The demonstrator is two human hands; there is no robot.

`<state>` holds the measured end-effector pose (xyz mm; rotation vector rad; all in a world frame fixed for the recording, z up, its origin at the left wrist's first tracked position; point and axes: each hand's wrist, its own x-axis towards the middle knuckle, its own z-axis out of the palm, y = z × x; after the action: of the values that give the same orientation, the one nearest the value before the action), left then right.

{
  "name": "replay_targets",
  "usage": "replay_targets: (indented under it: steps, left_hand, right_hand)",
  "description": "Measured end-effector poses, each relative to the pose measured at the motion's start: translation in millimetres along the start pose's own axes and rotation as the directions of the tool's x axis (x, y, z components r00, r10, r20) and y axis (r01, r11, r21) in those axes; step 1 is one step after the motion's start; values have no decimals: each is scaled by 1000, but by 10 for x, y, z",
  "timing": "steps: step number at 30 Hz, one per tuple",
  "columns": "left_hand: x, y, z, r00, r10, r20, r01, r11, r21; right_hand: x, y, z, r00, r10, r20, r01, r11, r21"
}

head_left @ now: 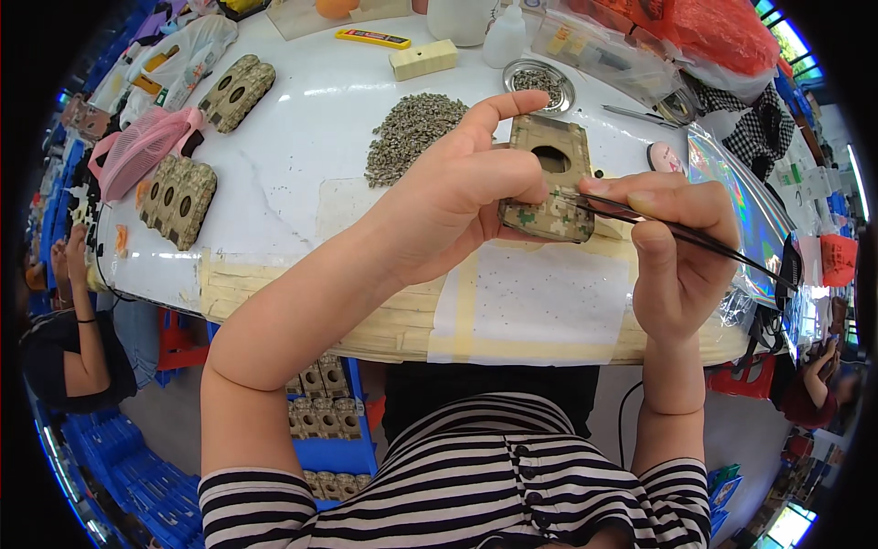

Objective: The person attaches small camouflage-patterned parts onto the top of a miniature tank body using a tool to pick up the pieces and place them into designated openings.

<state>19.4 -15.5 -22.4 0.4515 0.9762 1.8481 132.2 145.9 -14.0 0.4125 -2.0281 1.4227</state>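
Note:
My left hand (462, 188) is closed around a camouflage-patterned housing (541, 218), tilted above the table's near side. A dark round opening shows in the housing's upper part. The left index finger is stretched out past its top edge, and the thumb presses on its lower face. In my right hand (690, 220) black tweezers (709, 242) are pinched between thumb and fingers. Their tips reach the housing's face beside my left thumb. Whether the tips grip a small part cannot be made out. Below both hands lies a white paper sheet (549, 306) with tiny specks on it.
Beyond my left hand is a heap of small metal parts (412, 133); a round metal dish (560, 99) holds more. Rows of camouflage housings (178, 201) stand left, near a pink mesh cap (151, 151). Behind are a pale block (423, 59), yellow knife (372, 38) and white bottle (504, 38).

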Motion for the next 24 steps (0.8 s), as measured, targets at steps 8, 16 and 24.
replay_targets:
  steps: [8, 16, 24]
  left_hand:
    - [10, -35, -29, 1000, 19, -9, -19, 999, 40]
    - [13, 7, 39, 994, 73, 79, -59, 985, -161]
    - [35, -45, 85, 997, 69, 36, -66, 993, -96]
  right_hand:
    - [-12, 7, -3, 999, -23, 22, 23, 1000, -19]
    - [18, 25, -52, 997, -76, -14, 76, 997, 14]
    - [26, 62, -58, 995, -85, -57, 86, 996, 17]
